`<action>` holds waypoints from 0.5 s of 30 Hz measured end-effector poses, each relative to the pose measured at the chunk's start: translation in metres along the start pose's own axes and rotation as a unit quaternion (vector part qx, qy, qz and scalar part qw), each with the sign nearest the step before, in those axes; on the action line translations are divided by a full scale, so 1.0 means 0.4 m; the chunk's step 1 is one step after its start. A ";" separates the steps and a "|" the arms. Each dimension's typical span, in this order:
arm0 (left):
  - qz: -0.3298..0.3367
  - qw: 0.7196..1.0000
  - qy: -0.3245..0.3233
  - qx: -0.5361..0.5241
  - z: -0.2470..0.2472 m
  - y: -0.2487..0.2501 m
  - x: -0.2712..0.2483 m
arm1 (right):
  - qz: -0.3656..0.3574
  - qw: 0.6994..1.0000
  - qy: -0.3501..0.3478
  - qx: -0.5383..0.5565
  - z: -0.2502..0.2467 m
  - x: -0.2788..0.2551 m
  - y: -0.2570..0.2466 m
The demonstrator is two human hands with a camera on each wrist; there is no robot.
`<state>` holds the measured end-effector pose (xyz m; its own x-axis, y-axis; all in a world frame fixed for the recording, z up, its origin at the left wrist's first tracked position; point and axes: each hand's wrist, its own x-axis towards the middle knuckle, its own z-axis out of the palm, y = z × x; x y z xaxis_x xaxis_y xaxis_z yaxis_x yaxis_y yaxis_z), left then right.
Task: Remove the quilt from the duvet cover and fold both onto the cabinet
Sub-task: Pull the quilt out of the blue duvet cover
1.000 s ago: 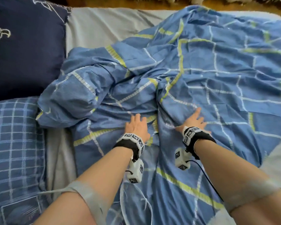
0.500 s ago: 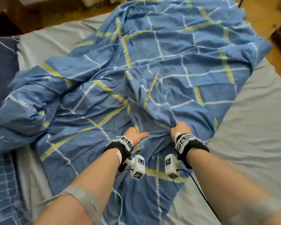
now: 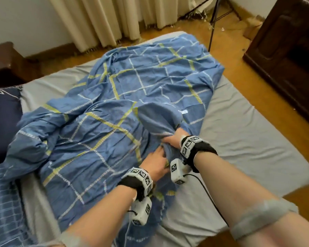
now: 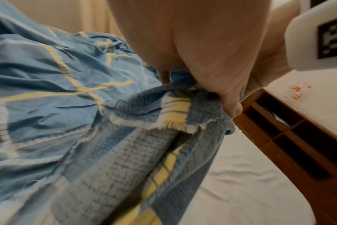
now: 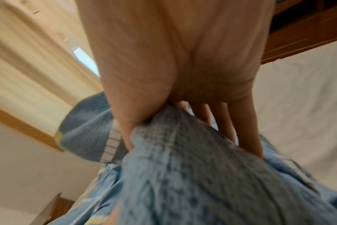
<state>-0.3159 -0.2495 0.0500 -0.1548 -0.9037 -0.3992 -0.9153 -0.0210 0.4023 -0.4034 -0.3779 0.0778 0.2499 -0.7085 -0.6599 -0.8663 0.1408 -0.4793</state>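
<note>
My right hand (image 3: 173, 139) and left hand (image 3: 156, 164) both bunch the duvet cover (image 3: 132, 97) at its near edge on the bed (image 3: 248, 139). I'd hold the cover's hem and draw the quilt inside out evenly.

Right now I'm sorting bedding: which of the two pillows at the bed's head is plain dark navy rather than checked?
The farther pillow, lying against the grey sheet. It is solid navy; the nearer pillow is lighter blue with a check.

wrists: black bands, white marker-tag blocks | right: black cable | upper arms: grey bands
</note>
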 end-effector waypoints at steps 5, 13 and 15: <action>-0.013 0.994 -0.017 -0.111 0.052 0.148 -0.029 | 0.043 0.986 0.158 0.034 -0.098 -0.141 0.193; -0.057 0.976 -0.088 -0.193 0.173 0.433 0.041 | 0.117 0.938 0.247 0.215 -0.245 -0.242 0.601; -0.035 0.980 -0.108 -0.163 0.209 0.538 0.087 | 0.151 0.919 0.254 0.259 -0.282 -0.226 0.731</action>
<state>-0.5495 -0.2496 0.0538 -0.2041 -0.7841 -0.5861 -0.7646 -0.2462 0.5957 -0.7280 -0.3505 0.0626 -0.3168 -0.7958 -0.5160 -0.5075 0.6019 -0.6166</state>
